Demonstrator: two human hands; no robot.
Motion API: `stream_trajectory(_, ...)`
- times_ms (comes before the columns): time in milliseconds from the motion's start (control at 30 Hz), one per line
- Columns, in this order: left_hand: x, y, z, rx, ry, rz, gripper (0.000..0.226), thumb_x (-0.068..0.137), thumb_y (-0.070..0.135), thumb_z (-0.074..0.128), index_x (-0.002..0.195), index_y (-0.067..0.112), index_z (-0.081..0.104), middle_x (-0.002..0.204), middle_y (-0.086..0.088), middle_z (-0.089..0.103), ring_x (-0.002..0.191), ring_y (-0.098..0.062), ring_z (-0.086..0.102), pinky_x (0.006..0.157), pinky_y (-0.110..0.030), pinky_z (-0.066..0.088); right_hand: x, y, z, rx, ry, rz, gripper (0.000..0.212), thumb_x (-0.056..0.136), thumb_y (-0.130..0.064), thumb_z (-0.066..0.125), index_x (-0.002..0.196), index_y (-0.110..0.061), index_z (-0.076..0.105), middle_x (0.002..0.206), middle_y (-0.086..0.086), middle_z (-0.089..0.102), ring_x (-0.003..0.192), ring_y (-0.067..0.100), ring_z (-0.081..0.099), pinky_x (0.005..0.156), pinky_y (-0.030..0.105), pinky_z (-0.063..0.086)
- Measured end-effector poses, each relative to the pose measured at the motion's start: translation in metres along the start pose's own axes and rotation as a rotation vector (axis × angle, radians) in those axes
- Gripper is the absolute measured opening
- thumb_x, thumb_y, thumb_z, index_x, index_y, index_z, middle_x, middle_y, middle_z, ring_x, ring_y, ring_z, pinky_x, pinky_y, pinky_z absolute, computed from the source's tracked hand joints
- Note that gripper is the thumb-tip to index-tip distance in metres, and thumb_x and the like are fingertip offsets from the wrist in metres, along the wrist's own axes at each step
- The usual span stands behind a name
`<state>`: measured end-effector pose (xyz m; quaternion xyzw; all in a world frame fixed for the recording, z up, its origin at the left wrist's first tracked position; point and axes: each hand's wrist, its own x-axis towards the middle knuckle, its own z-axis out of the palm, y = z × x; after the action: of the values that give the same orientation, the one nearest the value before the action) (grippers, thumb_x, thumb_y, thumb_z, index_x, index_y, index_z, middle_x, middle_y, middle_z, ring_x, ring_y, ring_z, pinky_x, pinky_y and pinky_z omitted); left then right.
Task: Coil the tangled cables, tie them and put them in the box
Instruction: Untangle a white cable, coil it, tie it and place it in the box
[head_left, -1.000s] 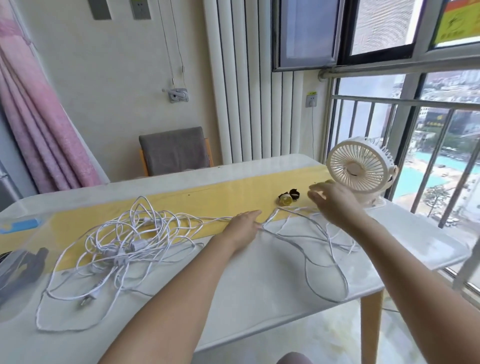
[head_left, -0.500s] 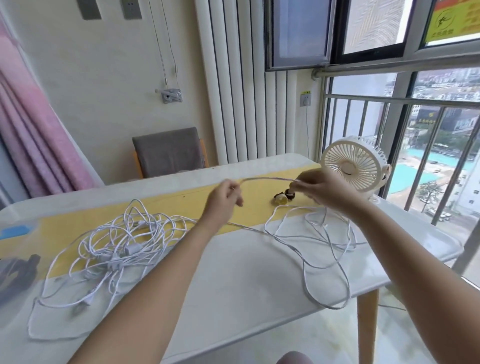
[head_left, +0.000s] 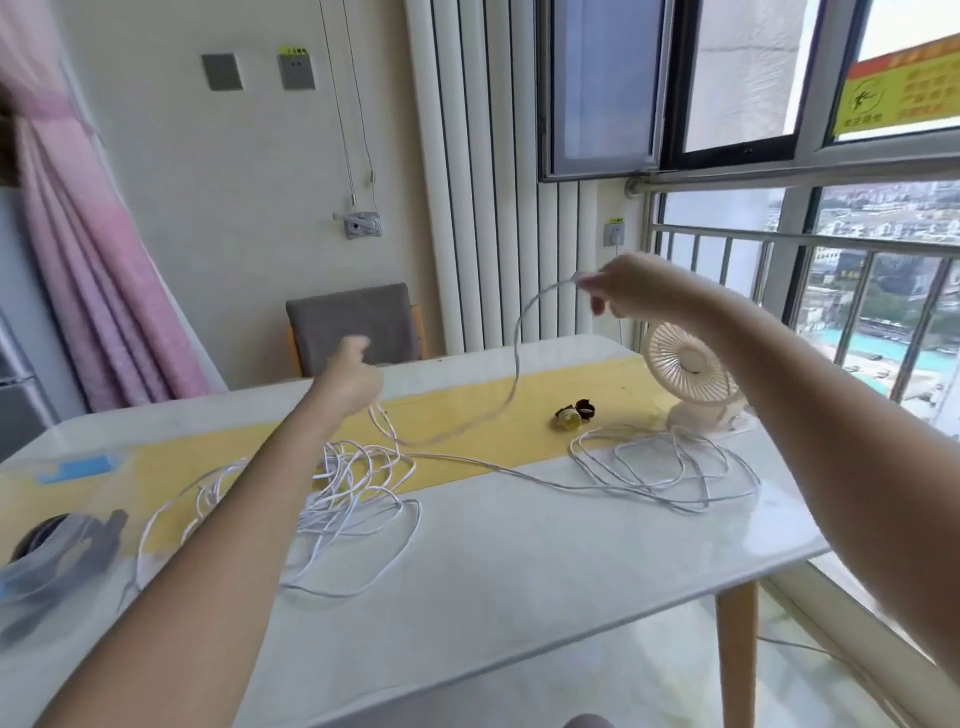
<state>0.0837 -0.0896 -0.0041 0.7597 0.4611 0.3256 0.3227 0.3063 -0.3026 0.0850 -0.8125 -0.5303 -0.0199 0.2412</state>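
Only the head view to go on. The white cable (head_left: 516, 364) is thin, light and floppy. It sags into a curve under its own weight, so it won't hold a loop unless you pin each turn. It looks smooth, so it'll probably slide through a loose grip, which helps when feeding it and hurts when holding a coil. Nothing fragile that I can see, though yanking on the knots would likely just tighten them.

Most of it lies on the table (head_left: 519, 571): a tangled heap (head_left: 353, 483) below the left arm and some loose loops (head_left: 665, 457) in front of the little fan (head_left: 685, 374). The black and yellow bits (head_left: 574, 415) on the yellow strip might be ties, too small to tell.

The right hand (head_left: 639, 291) is up high, pinching the strand in its fingertips. The left hand (head_left: 348, 379) is curled round the same strand just above the heap, a bit blurred. I'd take it by the free end and coil from there, letting the left feed it out of the tangle.

Versus half a second ago, the hands were lower and closer together with the strand almost straight between them. Now the right has gone up and out and the strand droops. A second ago both hands were down at the table.
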Motion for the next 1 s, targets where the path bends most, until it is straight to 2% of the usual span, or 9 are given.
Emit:
stream_trajectory(67,-0.028,0.053,0.012,-0.2,-0.171,0.244,0.055,0.088,0.005,0.044,0.141,0.014,0.039,0.141,-0.001,0.044,0.128,-0.014,0.041,0.103,-0.026,0.035,0.002,-0.032,0.002,-0.206,-0.036,-0.099,0.039,0.1,-0.033,0.044,0.091,-0.002,0.065,0.073,0.005,0.057,0.07,0.02,0.052,0.07,0.036,0.046)
stream_trajectory(133,-0.059,0.096,0.022,-0.348,-0.442,0.344,0.039,0.089,0.023,0.049,0.127,0.014,0.053,0.114,0.003,0.063,0.109,-0.01,0.055,0.099,-0.022,0.039,0.003,-0.051,0.003,-0.352,-0.029,-0.176,0.038,0.097,-0.033,0.048,0.083,0.0,0.062,0.077,0.008,0.055,0.076,0.023,0.051,0.065,0.033,0.042)
stream_trajectory(233,-0.074,0.106,0.029,-0.417,-0.644,0.338,0.021,0.1,0.024,0.043,0.095,0.009,0.057,0.051,0.01,0.049,0.048,-0.007,0.049,0.061,-0.02,0.048,0.002,-0.051,-0.006,-0.358,-0.099,-0.2,0.026,0.087,-0.03,0.062,0.079,-0.006,0.062,0.073,0.005,0.052,0.07,0.021,0.048,0.054,0.029,0.035)
stream_trajectory(367,-0.036,0.056,0.019,-0.664,-0.372,0.112,0.032,0.102,0.013,0.032,0.072,0.014,0.044,0.039,0.013,0.027,0.031,0.0,0.02,0.03,-0.012,0.015,-0.009,-0.003,-0.019,-0.079,-0.041,-0.05,0.03,0.089,-0.024,0.061,0.065,-0.008,0.053,0.061,0.002,0.048,0.052,0.014,0.042,0.047,0.022,0.033)
stream_trajectory(533,0.003,-0.039,-0.004,-1.24,0.246,-0.501,0.039,0.097,0.003,0.016,0.066,0.017,0.034,0.049,0.005,0.032,0.027,-0.007,0.019,0.03,-0.016,0.011,-0.009,0.095,-0.027,0.709,0.644,0.387,0.033,0.089,-0.031,0.063,0.099,0.0,0.068,0.066,0.001,0.05,0.056,0.012,0.043,0.05,0.023,0.037)
stream_trajectory(667,0.003,-0.05,0.009,-1.208,0.331,-0.613,0.038,0.093,-0.003,0.014,0.067,0.015,0.035,0.058,0.005,0.036,0.039,-0.008,0.017,0.035,-0.018,0.01,-0.009,0.121,-0.027,0.726,0.369,0.649,0.047,0.094,-0.052,0.047,0.081,-0.009,0.059,0.062,0.001,0.042,0.059,0.017,0.04,0.05,0.024,0.033)
stream_trajectory(800,0.012,-0.038,0.025,-1.076,-0.02,-0.512,0.033,0.099,0.005,0.026,0.072,0.013,0.045,0.033,0.007,0.034,0.025,-0.004,0.024,0.029,-0.014,0.019,-0.006,0.11,-0.028,0.594,-0.094,0.624,0.038,0.096,-0.039,0.049,0.081,-0.005,0.059,0.055,-0.002,0.035,0.043,0.008,0.024,0.042,0.018,0.022)
stream_trajectory(933,0.002,-0.01,0.037,-0.471,-0.295,-0.226,0.025,0.096,0.02,0.048,0.08,0.014,0.067,0.057,0.003,0.031,0.05,-0.01,0.028,0.048,-0.021,0.027,0.011,0.11,-0.02,0.513,0.219,0.604,0.01,0.096,-0.012,0.052,0.092,-0.005,0.058,0.066,0.004,0.042,0.053,0.012,0.035,0.048,0.021,0.031)
stream_trajectory(1000,-0.004,-0.001,0.039,-0.297,-0.341,-0.05,0.027,0.096,0.021,0.048,0.081,0.016,0.07,0.064,0.001,0.023,0.054,-0.013,0.022,0.051,-0.025,0.022,0.018,0.11,-0.005,0.356,0.3,0.6,0.016,0.095,-0.014,0.051,0.099,0.002,0.055,0.071,0.009,0.047,0.059,0.018,0.044,0.05,0.026,0.035)
